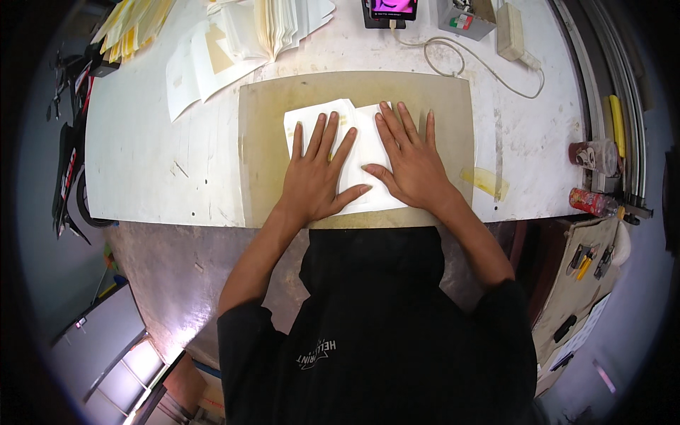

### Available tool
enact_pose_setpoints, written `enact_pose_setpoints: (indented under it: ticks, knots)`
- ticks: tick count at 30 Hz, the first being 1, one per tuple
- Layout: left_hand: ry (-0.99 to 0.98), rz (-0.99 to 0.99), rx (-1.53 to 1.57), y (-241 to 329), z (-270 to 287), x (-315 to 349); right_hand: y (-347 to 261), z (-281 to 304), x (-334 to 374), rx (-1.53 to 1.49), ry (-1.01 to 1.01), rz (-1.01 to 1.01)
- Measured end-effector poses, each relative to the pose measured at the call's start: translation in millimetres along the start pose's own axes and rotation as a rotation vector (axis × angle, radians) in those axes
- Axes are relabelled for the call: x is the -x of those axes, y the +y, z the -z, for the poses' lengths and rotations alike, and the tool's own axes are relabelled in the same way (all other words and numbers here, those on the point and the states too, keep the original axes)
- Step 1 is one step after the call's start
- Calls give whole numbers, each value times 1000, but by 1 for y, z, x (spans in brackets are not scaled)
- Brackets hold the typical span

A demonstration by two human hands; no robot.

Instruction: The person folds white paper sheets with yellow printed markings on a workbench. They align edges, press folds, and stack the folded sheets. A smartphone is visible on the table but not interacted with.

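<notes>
White paper (363, 159) lies on a yellowish translucent mat (265, 106) near the table's front edge. It seems to be folded or in overlapping sheets, with small yellow patches on its left part. My left hand (319, 170) rests flat on the left side of the paper, fingers spread and pointing away from me. On the right side my right hand (412, 163) lies flat too, its fingers apart and its thumb reaching toward the middle. Neither hand grips anything. Parts of the paper under both palms are hidden.
At the far left of the white table (142, 149) sit stacks of white and yellowish sheets (244, 32). A phone (392, 8), a cable (489, 60) and a grey box (467, 18) are at the back. Yellow tape (485, 183) sticks right of the mat. Plastic cups (593, 156) stand at the right edge.
</notes>
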State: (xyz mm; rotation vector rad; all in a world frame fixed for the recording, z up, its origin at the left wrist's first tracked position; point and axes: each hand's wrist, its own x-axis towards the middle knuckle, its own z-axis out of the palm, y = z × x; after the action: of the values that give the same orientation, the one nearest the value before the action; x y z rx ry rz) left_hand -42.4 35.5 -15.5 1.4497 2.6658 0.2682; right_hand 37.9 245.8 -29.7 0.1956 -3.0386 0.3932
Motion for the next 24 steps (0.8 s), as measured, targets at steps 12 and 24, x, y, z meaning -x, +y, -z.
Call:
enact_pose_setpoints:
  ticks: [12, 24]
  knots:
    - [42, -3, -9, 1, -2, 2, 4, 4, -6, -144, -49, -29]
    - [45, -1, -7, 3, -3, 2, -2, -3, -5, -53, 12, -46]
